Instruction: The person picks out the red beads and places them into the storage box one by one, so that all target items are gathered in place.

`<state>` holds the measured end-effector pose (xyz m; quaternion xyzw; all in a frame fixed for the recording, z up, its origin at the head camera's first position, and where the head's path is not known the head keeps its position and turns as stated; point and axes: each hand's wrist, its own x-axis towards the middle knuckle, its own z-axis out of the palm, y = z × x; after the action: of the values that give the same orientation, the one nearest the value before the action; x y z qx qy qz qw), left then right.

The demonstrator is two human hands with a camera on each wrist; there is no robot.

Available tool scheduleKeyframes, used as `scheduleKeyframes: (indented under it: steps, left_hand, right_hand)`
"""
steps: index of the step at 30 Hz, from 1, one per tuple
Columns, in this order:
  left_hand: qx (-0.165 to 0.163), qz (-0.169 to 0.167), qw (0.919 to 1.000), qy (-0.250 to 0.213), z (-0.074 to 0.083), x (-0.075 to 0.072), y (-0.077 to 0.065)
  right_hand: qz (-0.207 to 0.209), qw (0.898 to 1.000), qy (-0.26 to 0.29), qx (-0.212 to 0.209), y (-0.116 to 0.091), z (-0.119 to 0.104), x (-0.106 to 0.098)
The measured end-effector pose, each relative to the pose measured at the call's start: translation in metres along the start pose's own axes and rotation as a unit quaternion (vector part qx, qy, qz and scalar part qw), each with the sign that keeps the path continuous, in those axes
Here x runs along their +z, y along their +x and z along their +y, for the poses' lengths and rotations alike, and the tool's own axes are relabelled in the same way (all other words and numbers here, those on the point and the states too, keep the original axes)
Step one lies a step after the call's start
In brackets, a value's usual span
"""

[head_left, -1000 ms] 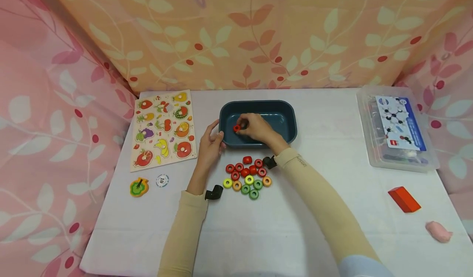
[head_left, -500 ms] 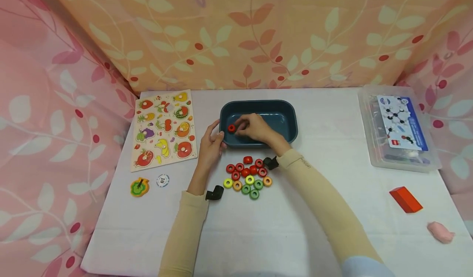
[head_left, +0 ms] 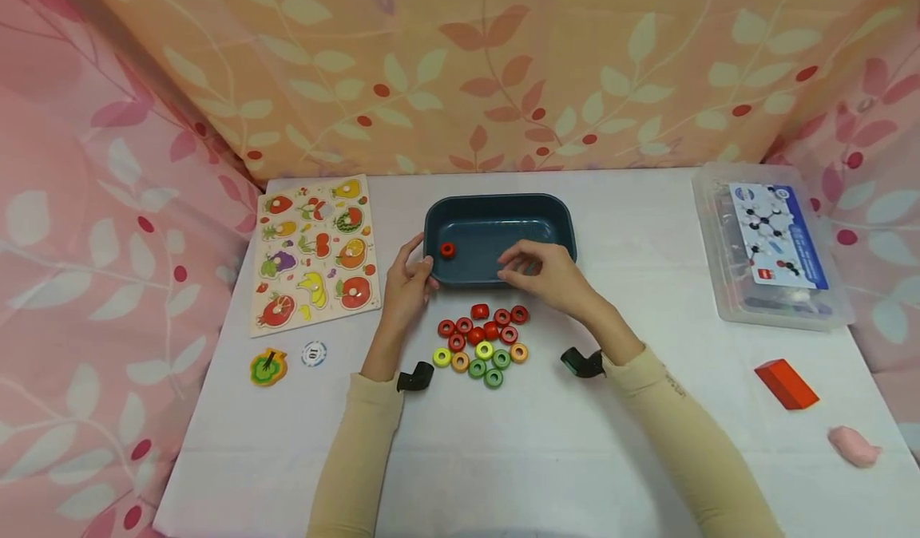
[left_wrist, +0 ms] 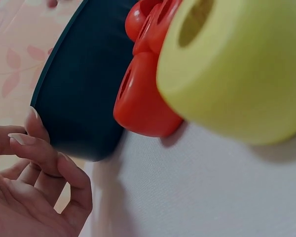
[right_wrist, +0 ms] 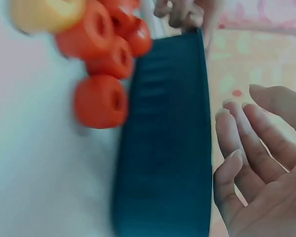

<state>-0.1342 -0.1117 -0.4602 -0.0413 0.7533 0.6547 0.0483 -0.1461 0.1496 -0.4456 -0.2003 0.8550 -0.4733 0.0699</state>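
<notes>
In the head view, a dark blue rectangular tray point(head_left: 503, 281) stands at the back middle of the table. One red ring-shaped bead point(head_left: 448, 250) lies inside near its left end. My left hand point(head_left: 407, 289) holds the tray's near left corner, thumb at the rim and fingers along the outer wall. Over the tray's right part and near rim, my right hand point(head_left: 546, 274) holds nothing; its fingers are loosely bent, as the right wrist view also shows. In front of the tray lie several red beads point(head_left: 477, 335), yellow beads point(head_left: 442, 357), orange beads point(head_left: 460, 362) and green beads point(head_left: 493, 377).
A fruit puzzle board point(head_left: 316, 255) lies left of the tray, with a tree-shaped piece point(head_left: 268, 367) and a round token point(head_left: 313, 354) below it. At right are a clear plastic case point(head_left: 772, 243), a red block point(head_left: 787, 384) and a pink toy point(head_left: 854, 446).
My right hand has let go of the red bead at the tray's left end and moved right, toward the near rim. My left hand stays at the tray's corner.
</notes>
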Motion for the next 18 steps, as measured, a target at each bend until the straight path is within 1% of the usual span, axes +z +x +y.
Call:
scheduleKeyframes:
  steps: [4,7,9,13,15,18]
  left_hand:
    - [-0.005,0.002,1.0,0.003,0.001,0.0,0.001]
    - [-0.003,0.001,1.0,0.004,0.0,0.0,0.0]
    - [-0.003,0.001,1.0,0.003,0.001,0.0,0.0]
    - [-0.005,0.002,1.0,0.002,0.002,0.0,0.0]
    - [-0.007,0.003,1.0,0.002,0.002,0.0,0.0]
    - [-0.007,0.006,1.0,0.001,0.001,0.001,0.0]
  right_hand:
    - [0.011,1.0,0.003,-0.007,-0.028,0.004,0.003]
    - [0.022,1.0,-0.004,0.011,-0.043,0.011,0.005]
    - [0.012,0.999,-0.006,0.034,-0.051,0.016,0.005]
    - [-0.033,0.996,0.0,0.08,-0.062,0.033,0.009]
    - [-0.042,0.995,0.003,0.087,-0.065,0.038,0.012]
    - [-0.038,0.996,0.01,0.078,-0.066,0.044,0.016]
